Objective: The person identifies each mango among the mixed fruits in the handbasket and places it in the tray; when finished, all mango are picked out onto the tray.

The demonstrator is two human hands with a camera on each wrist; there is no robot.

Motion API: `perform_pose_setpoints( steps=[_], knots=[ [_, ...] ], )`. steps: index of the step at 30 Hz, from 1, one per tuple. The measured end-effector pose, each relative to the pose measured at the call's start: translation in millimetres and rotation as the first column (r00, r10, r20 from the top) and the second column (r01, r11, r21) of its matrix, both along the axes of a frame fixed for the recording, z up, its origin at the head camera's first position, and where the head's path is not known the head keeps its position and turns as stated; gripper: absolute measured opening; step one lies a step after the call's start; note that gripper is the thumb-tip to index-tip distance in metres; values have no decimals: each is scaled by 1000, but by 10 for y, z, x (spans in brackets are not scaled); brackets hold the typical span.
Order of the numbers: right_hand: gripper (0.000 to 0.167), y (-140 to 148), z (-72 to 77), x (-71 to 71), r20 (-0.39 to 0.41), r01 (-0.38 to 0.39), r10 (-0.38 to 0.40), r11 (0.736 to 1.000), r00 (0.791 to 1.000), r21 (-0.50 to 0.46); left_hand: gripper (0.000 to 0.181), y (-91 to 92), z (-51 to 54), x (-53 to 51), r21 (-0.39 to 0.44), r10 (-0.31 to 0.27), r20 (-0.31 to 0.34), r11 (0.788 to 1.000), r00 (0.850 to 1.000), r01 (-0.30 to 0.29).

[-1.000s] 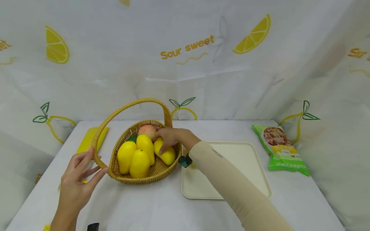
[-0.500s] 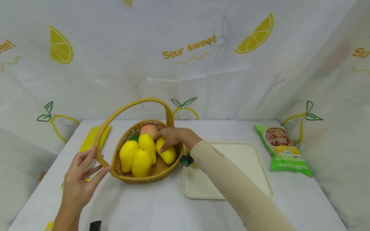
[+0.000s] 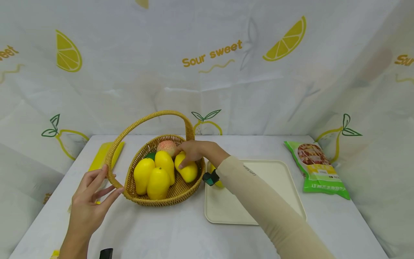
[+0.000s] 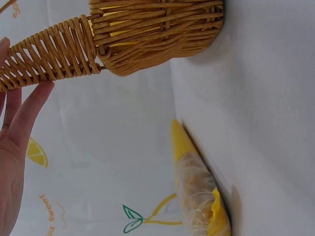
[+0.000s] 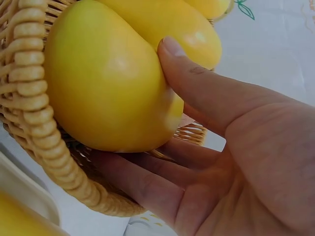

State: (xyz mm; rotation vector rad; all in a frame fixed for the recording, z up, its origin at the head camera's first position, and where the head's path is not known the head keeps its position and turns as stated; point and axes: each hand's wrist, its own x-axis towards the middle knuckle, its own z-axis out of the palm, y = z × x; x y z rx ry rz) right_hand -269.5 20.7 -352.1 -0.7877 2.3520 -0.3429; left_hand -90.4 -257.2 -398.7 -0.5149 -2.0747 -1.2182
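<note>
the head camera looks forward and down, taking in most of the counter (image 3: 168,233) and the printed backdrop (image 3: 136,90). the left wrist view, turned sideways, faces the basket (image 4: 162,42) from outside, near; the right peers over its rim, closer still, at a mango (image 5: 110,81). all three share the basket.

Your R arm (image 3: 268,205) hid part of the tray's (image 3: 226,214) yellow fruit (image 3: 219,184). R-wrist cam: mango (image 5: 108,83) hid some fingertips of your R hand (image 5: 234,179). L-wrist cam cropped your L hand (image 4: 14,147). Head cam cropped a black obj. (image 3: 106,253); bag's (image 3: 318,171) small print was unreadable.
</note>
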Motion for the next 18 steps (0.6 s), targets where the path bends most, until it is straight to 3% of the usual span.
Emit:
perform_pose_setpoints(
  steps=[6,18],
  knots=[
    [63,27,87,15,3,8,-8,1000,1000,4,81,1,-7,-15,8,-11,-4,1000,1000,11],
    [65,127,281,95,-59,-51,50,999,997,-18,82,1,-14,-10,14,-11,-6,1000,1000,12]
  ],
)
